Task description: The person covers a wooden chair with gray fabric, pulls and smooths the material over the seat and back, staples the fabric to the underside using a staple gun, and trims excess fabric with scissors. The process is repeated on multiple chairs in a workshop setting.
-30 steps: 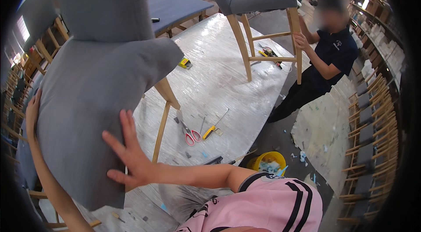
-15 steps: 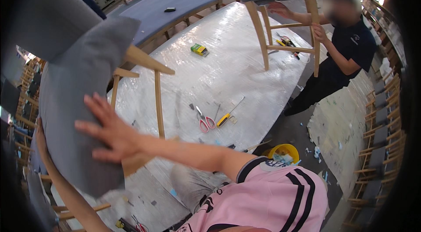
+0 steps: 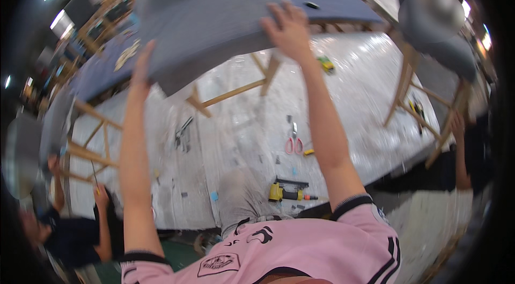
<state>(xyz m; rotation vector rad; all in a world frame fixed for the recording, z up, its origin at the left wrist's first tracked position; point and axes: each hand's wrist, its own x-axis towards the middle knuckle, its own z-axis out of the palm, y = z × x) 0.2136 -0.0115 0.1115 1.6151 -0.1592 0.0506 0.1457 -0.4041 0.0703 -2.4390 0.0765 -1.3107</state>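
Observation:
A grey upholstered chair [image 3: 209, 26] with pale wooden legs is in front of me over the plastic-covered table [image 3: 230, 139]. My right hand [image 3: 289, 32] lies on the right front corner of its seat, fingers spread. Against the seat's left side is my left hand [image 3: 142, 67], seen edge-on, its fingers stretched out flat and slightly blurred. Whether the chair's feet touch the table I cannot tell. Nearer me on the table are red-handled scissors [image 3: 294, 142] and a yellow staple gun [image 3: 284, 192].
At the right, a co-worker's hand [image 3: 457, 123] is at another grey chair [image 3: 440, 42]. A second co-worker at lower left has one hand [image 3: 101, 195] on a thin tool beside a chair [image 3: 56, 123]. Behind stands a blue-topped table [image 3: 327, 0]. A green-yellow box [image 3: 325, 64] lies on the plastic.
My view has swung left. The chair has turned from its tilted position at the left to in front of me. Both arms now reach forward, and my right hand has shifted to the seat's right corner.

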